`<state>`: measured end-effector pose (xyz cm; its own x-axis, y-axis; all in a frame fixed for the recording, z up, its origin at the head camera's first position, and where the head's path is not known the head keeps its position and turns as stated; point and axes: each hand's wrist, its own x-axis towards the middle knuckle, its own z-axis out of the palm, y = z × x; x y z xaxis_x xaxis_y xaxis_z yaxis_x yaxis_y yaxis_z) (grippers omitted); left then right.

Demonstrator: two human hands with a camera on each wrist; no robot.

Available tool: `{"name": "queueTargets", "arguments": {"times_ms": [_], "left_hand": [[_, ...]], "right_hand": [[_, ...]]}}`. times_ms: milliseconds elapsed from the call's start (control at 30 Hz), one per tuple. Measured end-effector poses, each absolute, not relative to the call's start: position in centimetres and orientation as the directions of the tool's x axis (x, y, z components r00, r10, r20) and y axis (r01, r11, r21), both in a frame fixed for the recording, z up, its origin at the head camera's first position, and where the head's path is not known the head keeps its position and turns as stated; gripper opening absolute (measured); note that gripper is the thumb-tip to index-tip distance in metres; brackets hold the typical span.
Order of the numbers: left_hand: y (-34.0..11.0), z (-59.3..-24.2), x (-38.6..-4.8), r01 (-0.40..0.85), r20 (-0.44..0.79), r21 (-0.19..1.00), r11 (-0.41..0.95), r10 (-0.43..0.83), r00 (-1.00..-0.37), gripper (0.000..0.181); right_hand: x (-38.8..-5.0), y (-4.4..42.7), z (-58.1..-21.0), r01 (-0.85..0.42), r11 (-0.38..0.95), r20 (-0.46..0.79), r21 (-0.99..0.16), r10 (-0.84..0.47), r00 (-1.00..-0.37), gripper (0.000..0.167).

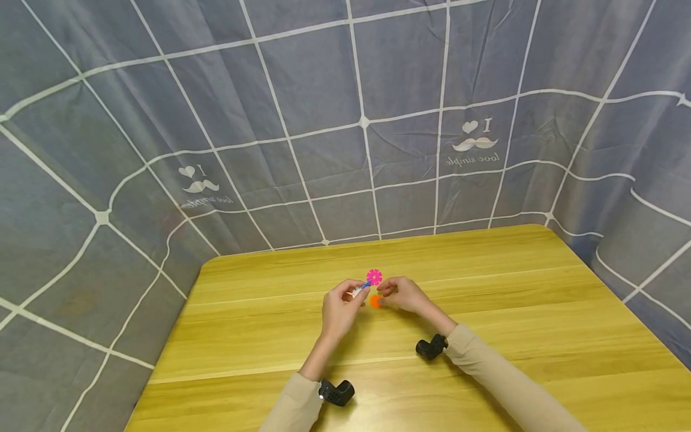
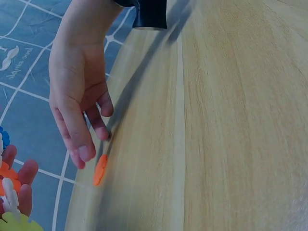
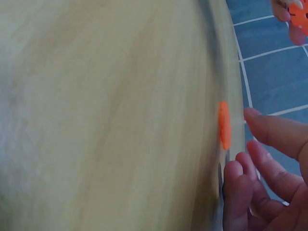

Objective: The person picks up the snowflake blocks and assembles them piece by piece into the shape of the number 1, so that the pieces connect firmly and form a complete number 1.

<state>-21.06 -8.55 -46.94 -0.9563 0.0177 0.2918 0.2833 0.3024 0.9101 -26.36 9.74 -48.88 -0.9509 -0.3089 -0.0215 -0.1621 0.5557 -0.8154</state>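
My left hand point(image 1: 339, 312) grips a cluster of notched plastic snowflake discs. The left wrist view shows a blue disc point(image 2: 5, 137), an orange disc point(image 2: 8, 176), white discs point(image 2: 9, 195) and a yellow-green disc point(image 2: 20, 223) in the cluster, partly cut off by the frame edge. A pink disc point(image 1: 374, 276) appears at the cluster's far end; whether it is joined cannot be told. A loose orange disc point(image 3: 224, 125) lies on the table. My right hand point(image 1: 406, 296) is just beside and above it, thumb and fingers apart, holding nothing.
The wood-grain table point(image 1: 243, 336) spreads beneath both hands. A grey curtain with white grid lines point(image 1: 324, 162) hangs along its back and sides. Each wrist wears a black camera, the left one point(image 1: 337, 393) and the right one point(image 1: 430, 347).
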Motion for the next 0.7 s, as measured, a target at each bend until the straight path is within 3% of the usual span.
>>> {"name": "queueTargets", "arguments": {"times_ms": [400, 700], "left_hand": [[-8.44, -47.04, -20.63, 0.257, 0.270, 0.916, 0.308, -0.001, -0.963, 0.017], [-8.60, -47.00, -20.54, 0.263, 0.277, 0.918, 0.297, -0.006, -0.961, 0.019]], "right_hand": [[-25.99, 8.79, -48.92, -0.116, 0.692, -0.078, -0.713, -0.243, -0.967, 0.031], [-25.96, 8.81, -48.88, -0.141, 0.703, -0.050, -0.697, -0.244, -0.968, 0.030]]}}
